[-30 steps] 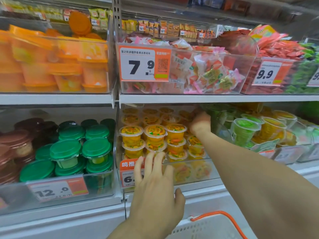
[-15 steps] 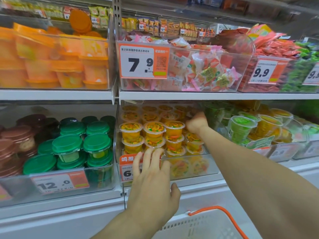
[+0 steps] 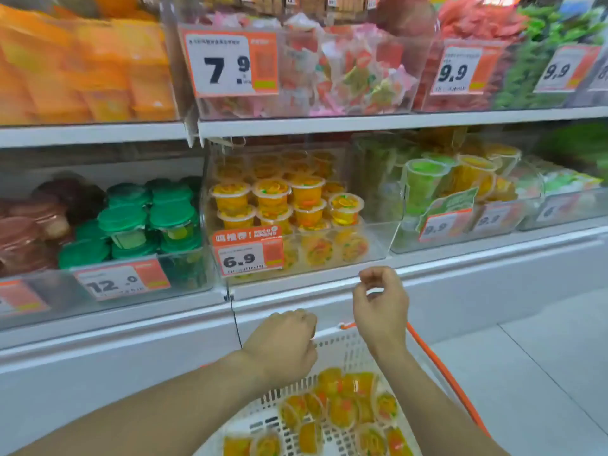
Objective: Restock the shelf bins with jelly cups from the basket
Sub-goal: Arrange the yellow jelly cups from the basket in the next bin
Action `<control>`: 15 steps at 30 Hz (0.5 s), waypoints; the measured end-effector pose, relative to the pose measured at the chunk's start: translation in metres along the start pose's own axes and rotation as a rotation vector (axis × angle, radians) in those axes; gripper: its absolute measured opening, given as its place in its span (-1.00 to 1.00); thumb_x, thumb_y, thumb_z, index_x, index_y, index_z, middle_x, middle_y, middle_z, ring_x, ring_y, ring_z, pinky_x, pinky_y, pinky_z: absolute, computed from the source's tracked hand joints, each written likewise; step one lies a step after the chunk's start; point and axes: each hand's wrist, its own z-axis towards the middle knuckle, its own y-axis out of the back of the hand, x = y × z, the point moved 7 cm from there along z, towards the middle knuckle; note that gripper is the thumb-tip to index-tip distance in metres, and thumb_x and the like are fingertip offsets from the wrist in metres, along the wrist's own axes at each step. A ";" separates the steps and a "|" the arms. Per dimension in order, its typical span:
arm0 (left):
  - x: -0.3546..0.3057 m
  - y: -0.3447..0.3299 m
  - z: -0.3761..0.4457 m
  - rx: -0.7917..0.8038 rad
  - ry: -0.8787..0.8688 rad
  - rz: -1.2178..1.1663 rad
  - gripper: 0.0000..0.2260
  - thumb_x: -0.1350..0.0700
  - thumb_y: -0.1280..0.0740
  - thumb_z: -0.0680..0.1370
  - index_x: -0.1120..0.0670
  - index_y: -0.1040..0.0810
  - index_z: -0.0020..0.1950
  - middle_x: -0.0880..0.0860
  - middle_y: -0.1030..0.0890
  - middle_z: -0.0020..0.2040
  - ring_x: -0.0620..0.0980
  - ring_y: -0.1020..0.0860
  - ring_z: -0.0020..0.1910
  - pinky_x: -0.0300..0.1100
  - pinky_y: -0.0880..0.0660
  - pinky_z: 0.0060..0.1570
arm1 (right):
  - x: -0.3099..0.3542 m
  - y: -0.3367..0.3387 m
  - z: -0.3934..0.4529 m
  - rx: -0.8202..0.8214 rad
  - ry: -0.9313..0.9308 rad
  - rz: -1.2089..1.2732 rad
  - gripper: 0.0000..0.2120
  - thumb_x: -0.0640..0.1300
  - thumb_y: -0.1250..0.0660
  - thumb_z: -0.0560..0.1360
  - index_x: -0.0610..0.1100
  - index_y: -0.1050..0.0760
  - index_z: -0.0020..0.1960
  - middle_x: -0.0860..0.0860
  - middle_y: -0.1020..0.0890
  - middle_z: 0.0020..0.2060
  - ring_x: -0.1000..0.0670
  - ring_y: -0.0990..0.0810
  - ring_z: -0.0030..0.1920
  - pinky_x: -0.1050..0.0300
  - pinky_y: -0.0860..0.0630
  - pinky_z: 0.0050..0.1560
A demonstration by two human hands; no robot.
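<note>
On the lower shelf, to the left, sit green-lidded tubs (image 3: 148,218) behind a 12.0 price tag, and beside them the clear shelf bin (image 3: 368,238) marked 6.9, where orange jelly cups (image 3: 273,200) are stacked in rows about two high, with room left toward the bin's right side. Below, in the white basket (image 3: 342,353) with the orange handle, a loose heap of jelly cups (image 3: 342,409) lies on its sides and tilted, waiting to go up. These look like small, light plastic cups with thin film lids: the walls are probably stiff enough for a firm pinch but smooth and a little slippery, and the film top is the weak part, so the safe hold is around the sidewall just under the rim, not on the lid. The left hand (image 3: 283,343) hangs over the basket's far rim with its fingers curled under into a loose fist; nothing shows in it, though the palm side is hidden, so a cup tucked beneath cannot be ruled out. The right hand (image 3: 381,307) is raised above the basket, just below the bin's front edge, fingers bent loosely with thumb and forefinger near each other, and it appears to hold nothing.
</note>
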 end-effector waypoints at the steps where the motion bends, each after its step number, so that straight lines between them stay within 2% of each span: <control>1: 0.005 -0.031 -0.003 0.176 0.035 0.018 -0.79 0.04 -0.17 0.62 0.09 -0.44 0.19 0.09 -0.53 0.18 0.13 -0.52 0.10 -0.04 -0.45 0.09 | -0.031 -0.003 -0.026 0.094 -0.109 -0.024 -0.76 -0.38 -0.31 0.45 -0.04 -0.50 -0.09 0.01 -0.59 -0.19 0.06 -0.58 -0.18 0.10 -0.55 -0.15; 3: 0.017 -0.091 -0.016 0.397 0.144 -0.030 -0.76 0.03 -0.20 0.62 0.11 -0.44 0.22 0.11 -0.53 0.18 0.12 -0.53 0.10 0.01 -0.48 0.15 | -0.100 -0.007 -0.081 0.362 -0.322 -0.167 -0.80 -0.32 -0.32 0.45 -0.03 -0.51 -0.08 0.04 -0.59 -0.24 -0.02 -0.60 -0.19 -0.04 -0.60 -0.08; 5: 0.024 -0.148 -0.032 0.463 0.253 -0.180 -0.77 0.02 -0.22 0.62 0.13 -0.46 0.18 0.10 -0.53 0.03 0.07 -0.50 -0.04 0.02 -0.52 0.09 | -0.153 0.000 -0.136 0.719 -0.472 -0.370 -0.86 -0.22 -0.35 0.47 -0.06 -0.50 0.01 0.05 -0.55 -0.28 -0.06 -0.59 -0.18 -0.03 -0.58 -0.06; 6: 0.023 -0.173 -0.043 0.487 0.297 -0.253 -0.78 0.03 -0.22 0.62 0.15 -0.45 0.16 0.08 -0.48 -0.08 0.04 -0.46 -0.13 0.00 -0.52 -0.02 | -0.170 0.006 -0.161 0.888 -0.530 -0.470 -0.80 -0.17 -0.36 0.49 -0.08 -0.50 0.11 0.06 -0.51 -0.26 -0.04 -0.55 -0.17 0.02 -0.54 -0.08; 8: 0.023 -0.220 -0.068 0.563 0.408 -0.337 -0.73 0.06 -0.24 0.63 0.19 -0.40 0.24 0.08 -0.43 -0.12 0.01 -0.43 -0.21 -0.03 -0.44 -0.18 | -0.197 0.022 -0.204 1.177 -0.628 -0.683 -0.59 -0.08 -0.35 0.54 -0.06 -0.40 0.37 0.03 -0.53 -0.05 0.00 -0.54 -0.05 0.14 -0.42 -0.05; 9: 0.023 -0.242 -0.078 0.595 0.453 -0.376 -0.67 0.05 -0.26 0.62 0.21 -0.36 0.30 0.14 -0.47 -0.01 0.05 -0.50 -0.13 0.02 -0.46 -0.14 | -0.211 0.029 -0.221 1.283 -0.661 -0.762 -0.48 -0.04 -0.35 0.55 -0.04 -0.32 0.47 -0.02 -0.53 0.16 -0.04 -0.55 0.11 0.16 -0.42 0.02; 10: 0.023 -0.262 -0.087 0.620 0.495 -0.408 -0.52 0.04 -0.29 0.59 0.22 -0.29 0.43 0.22 -0.48 0.17 0.14 -0.55 0.05 0.10 -0.51 0.00 | -0.221 0.035 -0.235 1.369 -0.701 -0.814 -0.39 -0.01 -0.36 0.55 -0.03 -0.24 0.53 -0.06 -0.44 0.35 -0.09 -0.50 0.26 0.16 -0.44 0.12; 11: 0.023 -0.279 -0.096 0.636 0.546 -0.440 -0.41 0.04 -0.31 0.57 0.22 -0.21 0.52 0.28 -0.42 0.33 0.22 -0.50 0.23 0.12 -0.50 0.14 | -0.229 0.039 -0.246 1.428 -0.747 -0.821 -0.31 0.01 -0.40 0.53 -0.01 -0.17 0.57 -0.09 -0.33 0.47 -0.13 -0.45 0.35 0.11 -0.45 0.23; 12: 0.022 -0.292 -0.103 0.657 0.583 -0.460 -0.37 0.06 -0.32 0.56 0.25 -0.17 0.54 0.31 -0.37 0.40 0.26 -0.45 0.31 0.12 -0.47 0.20 | -0.234 0.042 -0.255 1.464 -0.807 -0.823 -0.23 0.02 -0.43 0.51 0.00 -0.11 0.59 -0.10 -0.25 0.52 -0.15 -0.41 0.40 0.04 -0.44 0.31; 13: 0.019 -0.303 -0.107 0.672 0.593 -0.466 -0.38 0.09 -0.32 0.56 0.26 -0.17 0.54 0.28 -0.39 0.40 0.22 -0.46 0.29 0.11 -0.48 0.16 | -0.237 0.043 -0.259 1.487 -0.838 -0.823 -0.17 0.03 -0.45 0.50 0.00 -0.06 0.61 -0.10 -0.21 0.55 -0.17 -0.37 0.43 -0.02 -0.42 0.36; 15: 0.010 -0.317 -0.111 0.735 0.559 -0.416 -0.34 0.08 -0.33 0.55 0.20 -0.13 0.57 0.16 -0.45 0.31 -0.03 -0.50 0.04 -0.01 -0.50 -0.05 | -0.236 0.039 -0.257 1.513 -0.817 -0.841 -0.15 0.03 -0.44 0.52 -0.02 -0.01 0.62 -0.10 -0.22 0.55 -0.18 -0.34 0.46 -0.06 -0.39 0.37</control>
